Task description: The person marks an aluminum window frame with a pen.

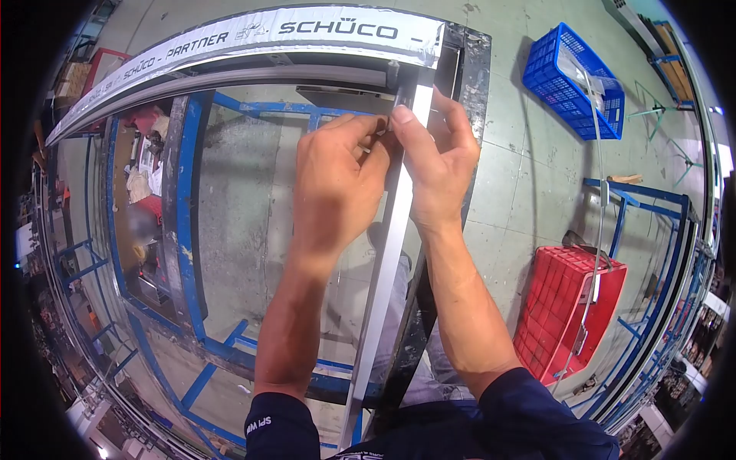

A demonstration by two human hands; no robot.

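Near the stand's (477, 77) far right corner, the silver bar (392, 222) ran between the left hand (337, 172), pinched shut, contents unclear, and the right hand (442, 169), clasping it.

Holding up a silver aluminium frame (391, 230) with white SCHÜCO film (337, 29) along its top edge, on an open counter (178, 230) of blue bars and scuffed dark rails. Bearing a blue crate (548, 73) and a red crate (546, 303) on the grey-green floor (498, 184).

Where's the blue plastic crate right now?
In the head view, the blue plastic crate is on the floor at the upper right, beyond the person's right hand and farther away than the red plastic crate.
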